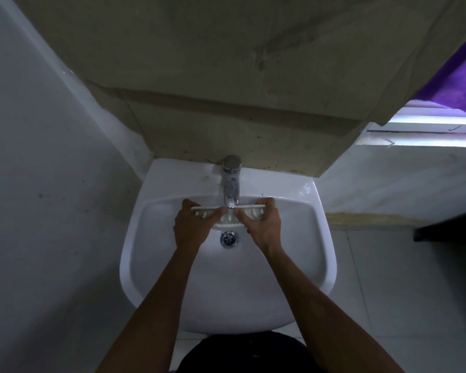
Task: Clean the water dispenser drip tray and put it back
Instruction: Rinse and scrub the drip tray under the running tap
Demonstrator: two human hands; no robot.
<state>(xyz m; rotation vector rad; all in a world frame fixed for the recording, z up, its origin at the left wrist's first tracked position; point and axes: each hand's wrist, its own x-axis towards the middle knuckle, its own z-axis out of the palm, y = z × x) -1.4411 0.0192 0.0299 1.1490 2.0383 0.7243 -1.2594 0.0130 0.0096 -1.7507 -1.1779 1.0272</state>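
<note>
The white slotted drip tray (228, 219) is held level inside the white sink (318, 265), right under the chrome tap (231, 184). My left hand (193, 224) grips its left end, thumb stretched along the top toward the middle. My right hand (264, 222) grips the right end the same way. A thin stream of water seems to fall from the spout onto the tray's middle. The chrome drain (229, 239) lies just below the tray, between my wrists.
A beige tiled wall rises behind the sink. A white wall stands close on the left. At the right are a window (428, 133) with a purple curtain (457, 76), a dark ledge (447, 230) and pale floor tiles.
</note>
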